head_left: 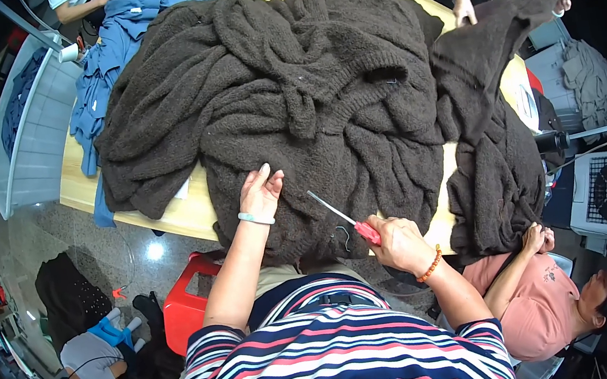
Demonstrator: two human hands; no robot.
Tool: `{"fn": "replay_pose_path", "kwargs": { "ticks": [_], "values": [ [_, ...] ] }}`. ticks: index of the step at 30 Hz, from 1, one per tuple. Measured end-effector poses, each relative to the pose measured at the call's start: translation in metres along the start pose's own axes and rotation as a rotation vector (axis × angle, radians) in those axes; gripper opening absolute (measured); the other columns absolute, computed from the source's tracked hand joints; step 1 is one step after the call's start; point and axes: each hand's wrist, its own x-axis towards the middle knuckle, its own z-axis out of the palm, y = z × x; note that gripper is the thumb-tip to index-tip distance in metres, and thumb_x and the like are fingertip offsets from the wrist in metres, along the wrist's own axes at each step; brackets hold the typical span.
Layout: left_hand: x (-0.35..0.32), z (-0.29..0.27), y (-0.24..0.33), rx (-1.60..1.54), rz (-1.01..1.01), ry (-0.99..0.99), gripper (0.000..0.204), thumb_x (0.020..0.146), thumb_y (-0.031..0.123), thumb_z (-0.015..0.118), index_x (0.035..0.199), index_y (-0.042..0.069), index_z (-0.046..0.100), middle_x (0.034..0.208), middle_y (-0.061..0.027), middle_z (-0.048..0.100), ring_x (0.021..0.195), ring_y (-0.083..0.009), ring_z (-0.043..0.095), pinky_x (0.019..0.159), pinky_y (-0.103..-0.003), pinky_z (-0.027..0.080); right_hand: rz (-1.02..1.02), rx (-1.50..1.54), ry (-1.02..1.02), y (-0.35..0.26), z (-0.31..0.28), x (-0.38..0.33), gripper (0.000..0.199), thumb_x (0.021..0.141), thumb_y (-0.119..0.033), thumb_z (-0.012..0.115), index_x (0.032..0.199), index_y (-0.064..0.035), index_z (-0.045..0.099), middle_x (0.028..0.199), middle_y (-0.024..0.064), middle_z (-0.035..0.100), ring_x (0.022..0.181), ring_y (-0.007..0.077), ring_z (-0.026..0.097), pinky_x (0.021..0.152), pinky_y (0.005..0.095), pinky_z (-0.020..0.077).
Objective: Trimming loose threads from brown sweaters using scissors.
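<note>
Dark brown knitted garments (267,144) lie heaped over the table edge in front of me, with a ribbed band and folds on top. My left hand (263,193) rests palm up against the knit, fingers loosely apart and nothing in them. A pale bangle circles that wrist. In my right hand (400,244) is a thin metal-shafted tool with a red handle (367,232). Its shaft slants up and left just over the cloth; I cannot make out the kind of tip. A loose light thread (344,238) hangs on the knit between my hands.
Blue garments (114,57) are piled at the far left of the yellow table (80,180). Across at right, a person handles brown knitwear (484,43); another in pink (526,306) sits close on my right. A red stool (181,305) stands at my left.
</note>
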Motion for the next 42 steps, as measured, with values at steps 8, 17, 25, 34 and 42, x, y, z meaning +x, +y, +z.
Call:
{"fn": "replay_pose_path", "kwargs": {
  "ticks": [8,17,25,34,42],
  "values": [
    [-0.006,-0.013,-0.017,0.305,0.148,-0.071,0.005,0.093,0.006,0.06,0.096,0.002,0.061,0.089,-0.0111,0.068,0.086,-0.0248,0.07,0.072,-0.032,0.058,-0.164,-0.013,0.085,-0.023,-0.005,0.049,0.013,0.08,-0.014,0.062,0.083,-0.0021,0.056,0.061,0.0189,0.061,0.062,0.0361,0.065,0.057,0.045,0.0518],
    [-0.009,-0.027,-0.009,0.353,0.179,-0.076,0.004,0.092,0.005,0.062,0.093,0.002,0.06,0.088,-0.013,0.068,0.09,-0.0281,0.07,0.077,-0.033,0.059,-0.208,-0.095,0.009,-0.013,0.0,0.045,0.018,0.079,-0.02,0.063,0.08,-0.0023,0.059,0.061,0.0177,0.062,0.062,0.0329,0.066,0.057,0.0432,0.0526],
    [-0.015,0.004,-0.009,0.412,0.1,-0.166,0.015,0.092,0.003,0.062,0.081,0.007,0.052,0.089,-0.015,0.068,0.093,-0.0312,0.07,0.076,-0.035,0.06,-0.107,-0.003,-0.062,-0.027,0.0,0.066,0.021,0.083,-0.023,0.063,0.091,-0.0034,0.06,0.069,0.0223,0.064,0.072,0.039,0.066,0.066,0.0489,0.0514],
    [-0.053,0.02,0.035,0.459,0.016,-0.087,0.005,0.095,0.012,0.059,0.091,0.011,0.061,0.09,-0.0053,0.068,0.076,-0.0206,0.07,0.065,-0.028,0.056,-0.027,0.088,0.19,-0.003,0.03,0.062,0.053,0.076,-0.025,0.075,0.122,-0.0098,0.053,0.11,0.017,0.057,0.094,0.0348,0.063,0.078,0.0412,0.053],
    [-0.069,0.054,0.075,0.537,0.259,-0.206,0.018,0.096,0.016,0.059,0.111,0.006,0.061,0.1,-0.0064,0.067,0.081,-0.0139,0.065,0.069,-0.024,0.05,0.039,0.207,0.272,-0.012,0.048,0.142,0.034,0.08,-0.021,0.069,0.111,-0.0133,0.057,0.101,0.0185,0.063,0.088,0.039,0.064,0.075,0.0472,0.052]
  ]
}}
